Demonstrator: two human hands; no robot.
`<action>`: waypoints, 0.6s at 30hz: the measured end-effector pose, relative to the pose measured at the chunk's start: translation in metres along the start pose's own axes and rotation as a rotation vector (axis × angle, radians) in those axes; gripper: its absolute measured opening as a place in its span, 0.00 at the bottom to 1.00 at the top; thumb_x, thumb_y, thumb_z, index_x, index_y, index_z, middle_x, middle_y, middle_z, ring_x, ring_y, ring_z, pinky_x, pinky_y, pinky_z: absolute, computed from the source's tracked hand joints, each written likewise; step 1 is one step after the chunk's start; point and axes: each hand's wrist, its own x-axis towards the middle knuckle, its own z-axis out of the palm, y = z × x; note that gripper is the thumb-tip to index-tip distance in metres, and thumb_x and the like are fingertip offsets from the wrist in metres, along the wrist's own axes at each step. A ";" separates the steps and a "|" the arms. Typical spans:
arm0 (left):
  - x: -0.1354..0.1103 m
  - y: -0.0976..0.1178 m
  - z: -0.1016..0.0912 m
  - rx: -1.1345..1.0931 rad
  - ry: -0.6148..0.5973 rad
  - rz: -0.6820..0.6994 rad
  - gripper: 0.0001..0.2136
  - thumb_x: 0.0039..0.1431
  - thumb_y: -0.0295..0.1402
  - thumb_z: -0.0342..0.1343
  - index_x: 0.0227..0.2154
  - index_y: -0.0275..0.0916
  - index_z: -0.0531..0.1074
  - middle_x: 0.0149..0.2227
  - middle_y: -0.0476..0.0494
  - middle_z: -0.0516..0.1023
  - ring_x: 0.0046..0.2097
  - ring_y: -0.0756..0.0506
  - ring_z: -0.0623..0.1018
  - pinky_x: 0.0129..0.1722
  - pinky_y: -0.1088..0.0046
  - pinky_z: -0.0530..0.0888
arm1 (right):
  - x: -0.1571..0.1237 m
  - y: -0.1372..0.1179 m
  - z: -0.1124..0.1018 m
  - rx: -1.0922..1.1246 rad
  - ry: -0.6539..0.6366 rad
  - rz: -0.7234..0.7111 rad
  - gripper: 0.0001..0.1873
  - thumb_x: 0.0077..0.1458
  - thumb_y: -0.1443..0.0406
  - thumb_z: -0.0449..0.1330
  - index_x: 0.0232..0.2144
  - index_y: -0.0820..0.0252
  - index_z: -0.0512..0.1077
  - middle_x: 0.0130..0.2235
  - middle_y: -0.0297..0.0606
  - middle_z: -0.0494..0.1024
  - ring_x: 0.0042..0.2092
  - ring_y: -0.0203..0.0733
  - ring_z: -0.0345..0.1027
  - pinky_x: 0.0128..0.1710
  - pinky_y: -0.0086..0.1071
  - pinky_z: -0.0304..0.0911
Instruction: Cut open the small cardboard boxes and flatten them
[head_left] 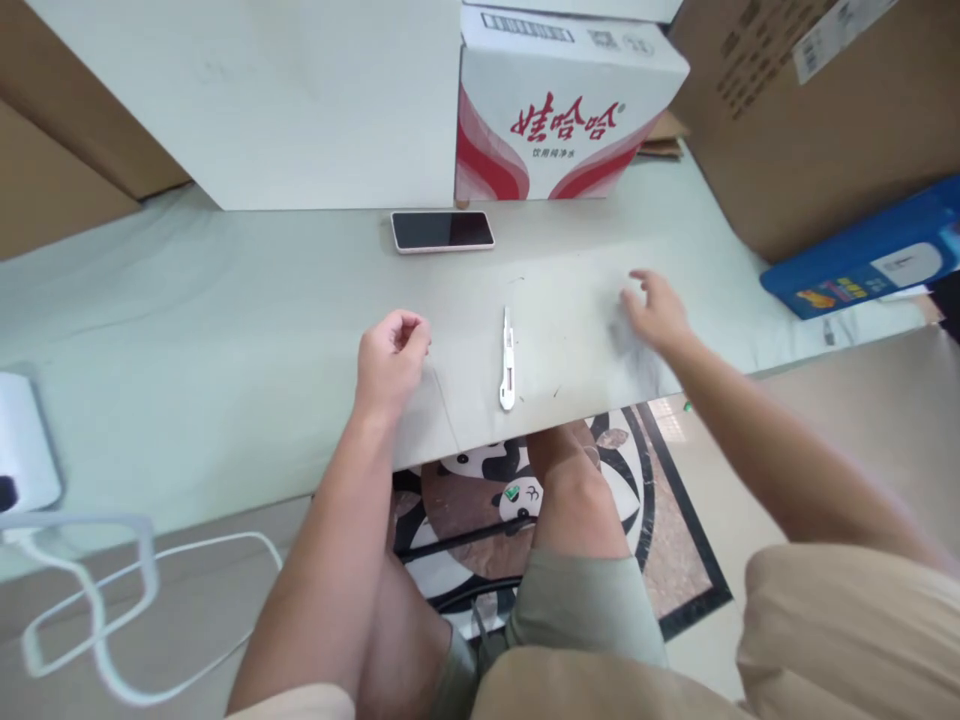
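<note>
My left hand (390,365) is over the table with its fingers curled and the thumb against them; whether anything is pinched there is too small to make out. A thin dark line runs on the tabletop just below that hand. Farther right, my right hand (654,312) has index finger and thumb apart and holds nothing visible. Between the two hands lies a white utility knife (508,365), its blade end pointing away from me. Neither hand touches it. Beyond the knife, a smartphone (442,231) with a dark screen rests flat near the boxes.
Along the back stand a large white box (337,100) and a red-and-white carton (555,120). A brown cardboard box (817,130) and a blue package (862,260) are at the right. On the left sit a white device (26,440) and a white cable (97,620).
</note>
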 end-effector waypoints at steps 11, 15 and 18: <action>-0.028 0.004 -0.048 0.084 0.049 0.056 0.06 0.56 0.33 0.56 0.27 0.38 0.73 0.23 0.51 0.72 0.27 0.51 0.71 0.31 0.73 0.67 | -0.081 -0.025 0.036 -0.167 -0.032 -0.046 0.29 0.61 0.57 0.48 0.59 0.63 0.71 0.64 0.52 0.71 0.67 0.58 0.62 0.67 0.56 0.58; -0.033 0.004 -0.072 0.040 0.098 0.068 0.04 0.55 0.27 0.54 0.29 0.39 0.74 0.26 0.51 0.74 0.27 0.52 0.70 0.30 0.73 0.67 | -0.084 -0.030 0.033 -0.206 -0.034 -0.058 0.30 0.59 0.59 0.46 0.57 0.68 0.72 0.62 0.57 0.72 0.65 0.59 0.65 0.67 0.55 0.58; -0.037 0.006 -0.088 0.028 0.145 0.099 0.06 0.50 0.21 0.54 0.27 0.39 0.71 0.30 0.50 0.75 0.28 0.53 0.71 0.32 0.73 0.68 | -0.084 -0.039 0.028 -0.227 -0.028 -0.052 0.27 0.56 0.60 0.48 0.52 0.64 0.74 0.59 0.57 0.75 0.61 0.63 0.68 0.62 0.58 0.64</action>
